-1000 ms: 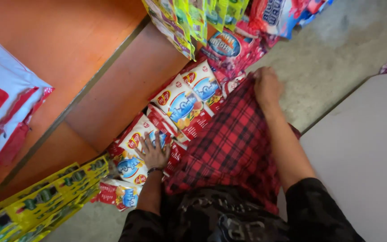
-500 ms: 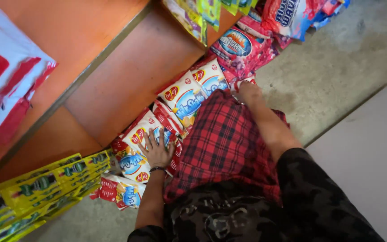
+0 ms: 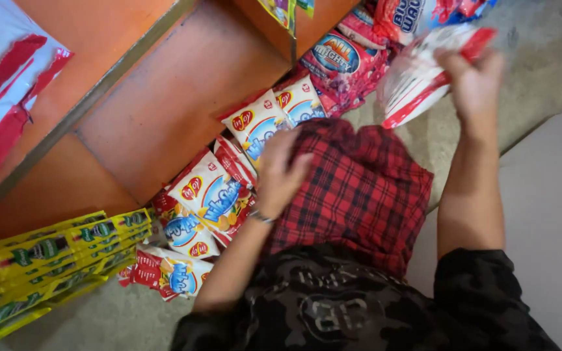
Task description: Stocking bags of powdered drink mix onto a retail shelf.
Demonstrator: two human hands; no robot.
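My right hand (image 3: pixel 473 81) is raised at the upper right and grips a white and red snack packet (image 3: pixel 417 78), which is blurred. My left hand (image 3: pixel 280 170) hovers with curled fingers over the white, red and blue snack packets (image 3: pixel 213 192) that lie in a row along the foot of the orange shelf unit (image 3: pixel 164 110). It holds nothing and is nearest the packet (image 3: pixel 258 127) just beyond it. My red plaid lap (image 3: pixel 359 192) lies under both arms.
Pink and red packets (image 3: pixel 339 62) are piled at the top centre. Yellow and green packets (image 3: pixel 40 253) lie stacked at the lower left. A red and white bag (image 3: pixel 1 84) hangs at the upper left. A pale grey surface (image 3: pixel 554 208) borders the right side. The floor is grey concrete.
My right hand has lifted off the packets near my knee and now holds a white and red packet up high. My left hand has risen from the lower packets and moved toward the upper ones.
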